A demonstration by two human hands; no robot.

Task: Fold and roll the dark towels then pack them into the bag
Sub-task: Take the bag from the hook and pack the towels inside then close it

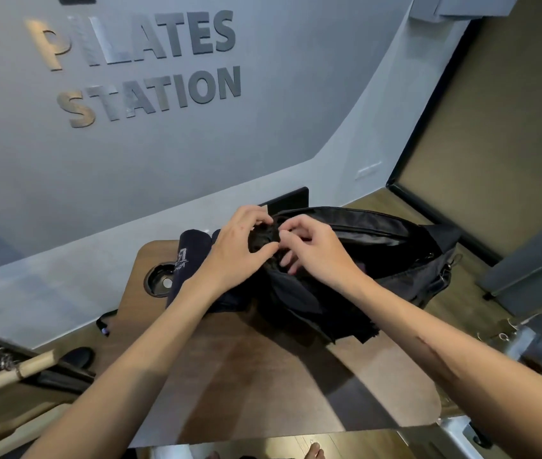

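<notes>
Packing step: left hand [236, 246] and right hand [312, 250] both grip a rolled towel [263, 240] at the bag [395, 260] mouth; next, push it inside.

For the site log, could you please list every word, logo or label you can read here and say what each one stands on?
"PILATES" on the grey wall, upper line of raised letters.
"STATION" on the same wall, lower line of raised letters.
A pale printed logo on the rolled dark towel beside the bag: too small and tilted to read.
Nothing readable on the bag or the wooden table.
</notes>
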